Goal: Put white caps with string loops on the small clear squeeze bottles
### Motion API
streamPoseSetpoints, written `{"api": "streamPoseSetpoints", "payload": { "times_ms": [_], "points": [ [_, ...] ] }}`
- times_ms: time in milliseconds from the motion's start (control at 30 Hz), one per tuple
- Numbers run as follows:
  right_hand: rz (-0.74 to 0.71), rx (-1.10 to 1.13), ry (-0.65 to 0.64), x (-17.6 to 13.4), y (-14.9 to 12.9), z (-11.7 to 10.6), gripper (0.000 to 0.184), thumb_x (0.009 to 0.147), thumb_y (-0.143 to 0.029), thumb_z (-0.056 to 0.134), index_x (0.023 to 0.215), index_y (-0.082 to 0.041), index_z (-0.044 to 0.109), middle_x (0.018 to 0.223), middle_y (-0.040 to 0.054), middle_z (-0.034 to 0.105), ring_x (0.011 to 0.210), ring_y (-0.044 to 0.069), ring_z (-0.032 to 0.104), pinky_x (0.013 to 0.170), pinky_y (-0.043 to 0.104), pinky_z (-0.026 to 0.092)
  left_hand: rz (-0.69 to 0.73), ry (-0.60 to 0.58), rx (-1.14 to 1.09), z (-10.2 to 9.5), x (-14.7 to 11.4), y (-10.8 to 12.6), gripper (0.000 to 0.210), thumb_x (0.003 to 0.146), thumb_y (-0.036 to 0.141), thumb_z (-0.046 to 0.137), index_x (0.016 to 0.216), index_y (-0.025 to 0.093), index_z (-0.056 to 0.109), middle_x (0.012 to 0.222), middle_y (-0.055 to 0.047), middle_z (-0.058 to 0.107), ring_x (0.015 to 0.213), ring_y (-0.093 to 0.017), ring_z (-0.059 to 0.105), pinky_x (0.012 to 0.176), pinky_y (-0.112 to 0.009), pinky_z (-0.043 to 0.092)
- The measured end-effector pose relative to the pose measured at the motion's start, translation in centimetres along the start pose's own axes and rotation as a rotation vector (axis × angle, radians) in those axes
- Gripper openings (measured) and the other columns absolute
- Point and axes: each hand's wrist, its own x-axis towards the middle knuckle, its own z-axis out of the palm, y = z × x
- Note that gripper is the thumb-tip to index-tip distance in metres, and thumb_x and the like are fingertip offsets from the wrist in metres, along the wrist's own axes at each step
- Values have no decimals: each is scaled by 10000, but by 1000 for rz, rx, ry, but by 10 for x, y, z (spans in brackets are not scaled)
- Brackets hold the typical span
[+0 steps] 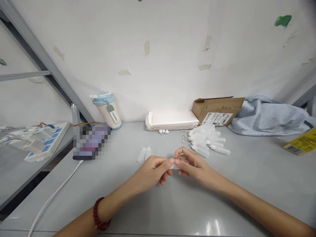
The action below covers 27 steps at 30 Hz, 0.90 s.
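While we look down at the tabletop [145, 210], the left hand's grip [156, 169] is closed, its thumb pressing a small whitish piece [175, 167] against the fingers. The right hand's grip [192, 164] is together on the same piece, thumb tip almost meeting the other thumb, index finger arched above. Fingers hide most of this piece, so we cannot make out its full shape; it is held in front of us, near the middle of the tabletop. On the left wrist we see a dark red beaded bracelet [98, 214].

Just beyond the left hand lie two flat whitish pieces [141, 155] with thin strings. Past the right hand we find a heap of translucent tubes [201, 150], stringed too. Farther back come some tiny white bits [163, 131], a white stack [172, 119], an open cardboard box [219, 107] and a pale blue cloth [266, 115]. Well to the left we see a blue-lidded cup [106, 112] and a pixelated device [92, 144] with a white cable [56, 194].
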Motion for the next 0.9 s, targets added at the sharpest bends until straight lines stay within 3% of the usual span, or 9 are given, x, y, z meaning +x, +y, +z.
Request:
{"api": "streamPoseSetpoints", "payload": {
  "times_ms": [133, 233, 467, 600, 800, 900],
  "points": [
    [-66, -147, 77, 0, 0, 0, 216, 877, -420, 478, 889, -204, 467, 758, 10, 577, 683, 124, 516, 559, 236, 353, -1, 44, -49, 0, 0, 0, 436, 832, 531, 423, 673, 143, 540, 556, 29, 489, 475, -81, 456, 468, -207, 365],
    [-75, -209, 131, 1, 2, -3, 218, 882, -418, 466, 887, -200, 485, 701, 0, 567, 603, 111, 480, 538, 240, 343, 52, 65, -32, 1, -1, -1, 380, 839, 496, 435, 750, 147, 558, 634, 18, 520, 515, -85, 476, 476, -206, 375],
    [-143, -317, 117, 0, 6, -2, 158, 887, -361, 465, 934, -211, 479, 772, 19, 598, 694, 144, 527, 582, 256, 368, 30, 39, -62, -1, 1, -2, 414, 848, 494, 419, 724, 132, 578, 600, 15, 521, 494, -84, 475, 475, -211, 368],
    [-169, -441, 131, -3, 4, 0, 148, 895, -345, 441, 936, -210, 487, 737, 25, 583, 634, 143, 491, 515, 253, 313, -3, 16, -73, -4, 1, -1, 424, 840, 503, 430, 665, 137, 556, 550, 27, 494, 462, -80, 455, 476, -217, 365],
    [-118, -325, 115, -4, 2, 1, 221, 913, -403, 390, 852, -204, 466, 635, -18, 474, 570, 120, 417, 513, 246, 285, 57, -28, -50, -5, -1, 0, 354, 833, 440, 472, 660, 145, 562, 565, 22, 510, 498, -91, 477, 506, -218, 384],
    [-73, -221, 100, -2, 2, 0, 283, 906, -454, 384, 804, -200, 454, 585, -46, 404, 531, 101, 356, 508, 235, 268, 143, 24, 88, -2, -3, 0, 295, 847, 360, 466, 647, 158, 542, 614, 8, 537, 579, -109, 506, 577, -226, 402]
  ]
}}
